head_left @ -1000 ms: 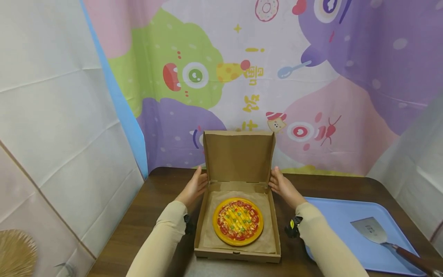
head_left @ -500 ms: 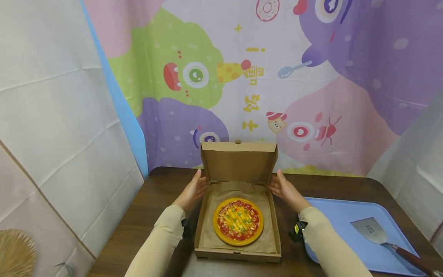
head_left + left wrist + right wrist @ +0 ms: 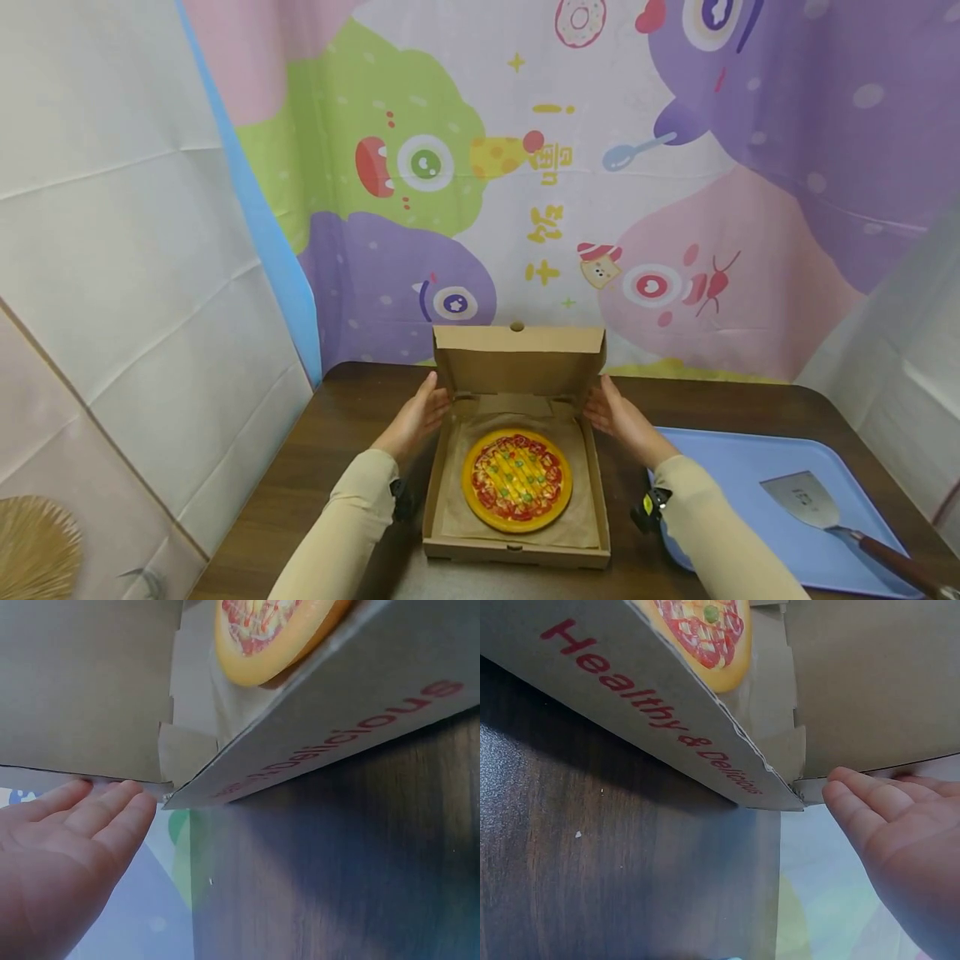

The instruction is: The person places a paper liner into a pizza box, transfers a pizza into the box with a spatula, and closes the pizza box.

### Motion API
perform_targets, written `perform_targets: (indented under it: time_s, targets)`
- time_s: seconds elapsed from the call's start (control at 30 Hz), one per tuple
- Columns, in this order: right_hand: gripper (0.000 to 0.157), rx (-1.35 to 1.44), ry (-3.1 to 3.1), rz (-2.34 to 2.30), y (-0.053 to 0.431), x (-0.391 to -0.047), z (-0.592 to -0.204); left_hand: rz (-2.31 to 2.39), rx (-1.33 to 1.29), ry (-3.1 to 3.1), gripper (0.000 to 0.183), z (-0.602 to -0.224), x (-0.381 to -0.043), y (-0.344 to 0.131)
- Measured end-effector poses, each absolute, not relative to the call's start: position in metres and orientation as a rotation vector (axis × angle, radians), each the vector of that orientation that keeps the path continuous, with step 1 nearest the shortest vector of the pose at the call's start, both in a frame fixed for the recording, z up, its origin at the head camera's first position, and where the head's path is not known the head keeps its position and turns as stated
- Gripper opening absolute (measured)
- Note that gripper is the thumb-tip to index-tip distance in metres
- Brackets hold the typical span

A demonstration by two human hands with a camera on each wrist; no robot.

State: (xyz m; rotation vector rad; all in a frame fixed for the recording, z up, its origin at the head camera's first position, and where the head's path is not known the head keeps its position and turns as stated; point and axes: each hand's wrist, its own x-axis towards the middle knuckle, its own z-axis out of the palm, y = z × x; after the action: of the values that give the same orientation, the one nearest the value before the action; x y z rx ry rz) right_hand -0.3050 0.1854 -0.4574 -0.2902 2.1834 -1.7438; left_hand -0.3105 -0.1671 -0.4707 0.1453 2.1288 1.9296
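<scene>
A cardboard pizza box [image 3: 517, 554] stands on the table with its lid [image 3: 517, 363] raised and tilted forward. Inside, a pizza [image 3: 517, 481] with a thick yellow crust lies on brown paper [image 3: 577, 521]. My left hand [image 3: 414, 419], fingers straight, touches the left side of the lid near the hinge; the left wrist view shows its fingertips [image 3: 139, 799] at the lid's edge. On the opposite side my right hand [image 3: 624, 418] rests straight fingers [image 3: 855, 796] against the lid's right edge. Neither hand curls round anything. The lid's outer face is hidden.
On the right, a blue tray [image 3: 738, 454] holds a metal pizza server [image 3: 806, 500] with a dark wooden handle. A cartoon-printed curtain [image 3: 517, 242] hangs right behind the table [image 3: 292, 467]. A straw-like round object [image 3: 37, 537] shows at lower left.
The box lid has tilted forward and its front flap has come into view. Both hands have stayed at its sides, shifting slightly. The pizza, tray and server have not moved.
</scene>
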Motion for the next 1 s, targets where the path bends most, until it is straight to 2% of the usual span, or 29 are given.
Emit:
perform_targets:
  time_s: [0.37, 0.63, 1.0]
  targets:
    - [0.09, -0.286, 2.212, -1.712, 0.184, -0.301, -0.458, 1.9, 0.161, 2.141, 0.086, -0.47, -0.306, -0.167]
    - [0.078, -0.356, 2.165, -1.748, 0.183, -0.296, -0.463, 1.909, 0.165, 2.122, 0.082, -0.474, -0.303, -0.172]
    - [0.073, -0.413, 2.225, -1.679, 0.187, -0.288, -0.465, 1.971, 0.154, 2.084, 0.077, -0.481, -0.298, -0.172]
